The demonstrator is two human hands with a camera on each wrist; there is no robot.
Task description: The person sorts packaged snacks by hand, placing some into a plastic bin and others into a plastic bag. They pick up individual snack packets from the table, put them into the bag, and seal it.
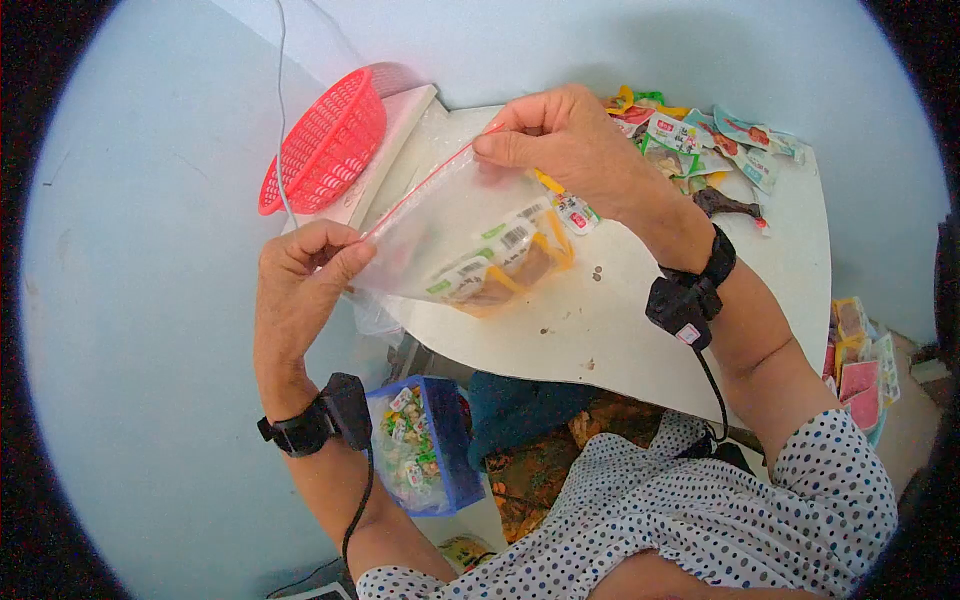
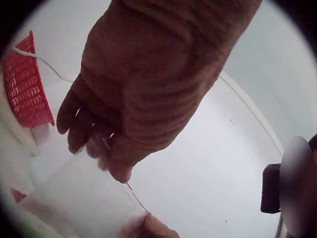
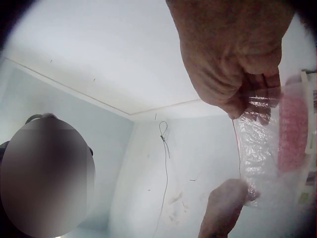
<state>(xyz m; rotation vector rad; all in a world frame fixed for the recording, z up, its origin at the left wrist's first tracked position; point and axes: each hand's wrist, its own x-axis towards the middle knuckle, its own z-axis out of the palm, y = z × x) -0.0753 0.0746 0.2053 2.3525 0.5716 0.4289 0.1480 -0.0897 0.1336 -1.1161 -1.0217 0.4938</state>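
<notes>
A clear zip-lock bag with a red strip along its top edge is stretched between both hands above the white table. My left hand pinches the near-left corner at the strip. At the opposite end of the strip, my right hand pinches the bag between thumb and fingers. Yellow, white and green snack packets with barcodes show through the plastic, low in the bag. In the left wrist view, the left hand covers much of the bag. The right wrist view shows the right hand on crinkled plastic.
A red plastic basket leans at the table's back left, by a white cable. Assorted snack packets and a dark drumstick-shaped pack lie back right. Below the left edge stands a blue bin of small packets; more packets sit right.
</notes>
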